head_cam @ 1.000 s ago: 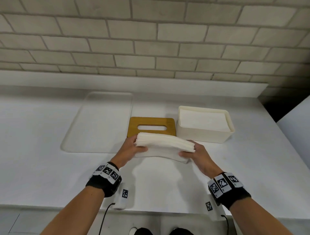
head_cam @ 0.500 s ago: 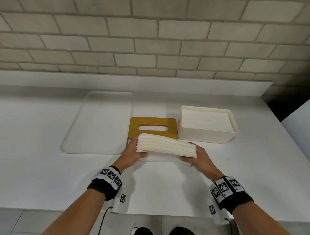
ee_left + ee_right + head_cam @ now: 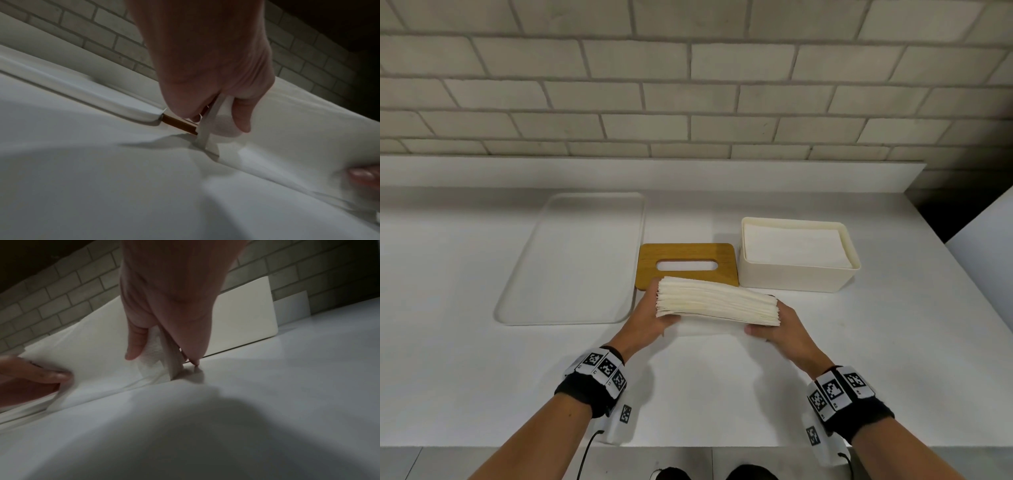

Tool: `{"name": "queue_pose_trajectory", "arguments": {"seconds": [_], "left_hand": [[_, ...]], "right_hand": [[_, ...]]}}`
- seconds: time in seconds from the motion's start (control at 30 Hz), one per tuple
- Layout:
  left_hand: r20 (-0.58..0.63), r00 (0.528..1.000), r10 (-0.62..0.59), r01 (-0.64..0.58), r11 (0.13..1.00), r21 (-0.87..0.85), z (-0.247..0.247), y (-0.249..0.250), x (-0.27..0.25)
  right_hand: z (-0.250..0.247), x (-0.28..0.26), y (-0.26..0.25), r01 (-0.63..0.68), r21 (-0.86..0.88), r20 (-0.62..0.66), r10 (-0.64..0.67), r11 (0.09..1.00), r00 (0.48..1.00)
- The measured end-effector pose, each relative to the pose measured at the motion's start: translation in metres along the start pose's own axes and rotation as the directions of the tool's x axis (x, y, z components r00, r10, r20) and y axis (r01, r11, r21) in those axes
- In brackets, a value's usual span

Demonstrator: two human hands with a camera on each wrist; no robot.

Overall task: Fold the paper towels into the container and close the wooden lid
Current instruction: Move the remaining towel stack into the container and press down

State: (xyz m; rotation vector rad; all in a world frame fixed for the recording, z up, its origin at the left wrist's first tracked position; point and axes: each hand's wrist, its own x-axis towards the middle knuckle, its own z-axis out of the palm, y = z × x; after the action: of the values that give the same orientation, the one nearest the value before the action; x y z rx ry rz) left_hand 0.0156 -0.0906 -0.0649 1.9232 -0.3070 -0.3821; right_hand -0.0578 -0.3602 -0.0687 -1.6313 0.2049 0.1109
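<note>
Folding step in hand: paper towel stack held at both ends, not yet in the box.

Left to right: your left hand (image 3: 650,317) has its grip clamped on the left end of the paper towel stack (image 3: 717,301), raised on edge over the desk (image 3: 465,342); your right hand (image 3: 779,329) pinches the right end. The wooden lid (image 3: 686,251) lies behind, the box (image 3: 798,274) right of it, part-filled. Next, judged: carry the stack right and lower it squarely inside the box.

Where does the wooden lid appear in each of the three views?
Head: the wooden lid lies flat at centre, left of the container, behind the paper towel stack.
Left wrist: only its brown edge shows, at centre below the left hand.
Right wrist: not in view.
Shared landmark: the brick wall.
</note>
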Motion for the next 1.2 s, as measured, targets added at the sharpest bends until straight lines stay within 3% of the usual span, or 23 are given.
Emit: {"name": "queue_pose_trajectory", "arguments": {"seconds": [0.2,0.47,0.7,0.83,1.03,1.2], "left_hand": [[-0.002,1.0,0.015,-0.015,0.999,0.028,-0.001,-0.008,0.002],[0.003,1.0,0.007,-0.007,0.997,-0.08,0.0,-0.002,0.006],[-0.043,0.987,0.158,-0.162,0.98,-0.117,-0.008,0.0,0.009],[-0.001,0.978,0.209,-0.209,0.977,-0.041,-0.009,0.006,0.01],[-0.023,0.979,0.201,-0.202,0.977,-0.072,-0.008,0.006,0.011],[-0.031,0.995,0.099,-0.102,0.988,-0.116,-0.009,-0.002,0.014]], "right_hand": [[0.001,-0.002,-0.001,0.031,-0.011,-0.022,-0.031,0.999,0.999],[-0.001,-0.003,-0.006,0.034,0.012,-0.04,-0.033,0.999,0.999],[0.002,-0.007,-0.015,0.104,0.008,-0.063,-0.103,0.995,0.993],[0.003,-0.006,-0.016,0.16,-0.042,-0.032,-0.161,0.986,0.986],[0.003,-0.007,-0.02,0.145,-0.057,-0.062,-0.149,0.988,0.987],[0.0,-0.004,-0.006,0.06,0.019,-0.07,-0.058,0.998,0.996]]}}
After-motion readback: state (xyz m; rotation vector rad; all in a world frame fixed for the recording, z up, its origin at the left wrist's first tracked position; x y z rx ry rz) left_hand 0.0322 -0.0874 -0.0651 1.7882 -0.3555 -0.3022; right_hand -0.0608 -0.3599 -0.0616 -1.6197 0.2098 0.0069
